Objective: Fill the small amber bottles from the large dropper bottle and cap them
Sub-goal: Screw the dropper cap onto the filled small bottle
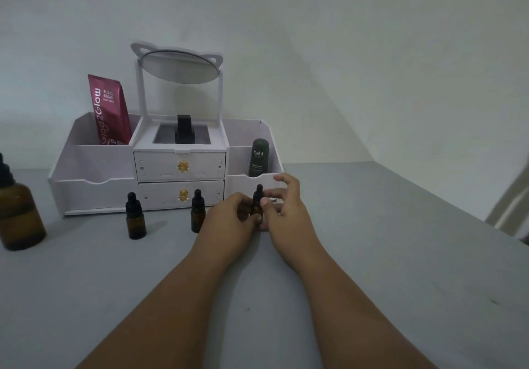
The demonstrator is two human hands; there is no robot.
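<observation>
Bottle (258, 197), capped, upright between both hands, just before organizer (91, 188); base hidden. Left hand (229, 215) fingers curled round its body; right hand (286, 208) thumb and forefinger pinching its neck, other fingers spread. Second bottle (197, 215), third bottle (135, 221) leftward on counter (372, 254); large bottle (17, 214) far left.

The left hand (229, 214) and the right hand (286, 211) were seen bare. Behind the grip, both forearms were left uncovered to the lower edge. A short thumbnail was shown at the grip.
</observation>
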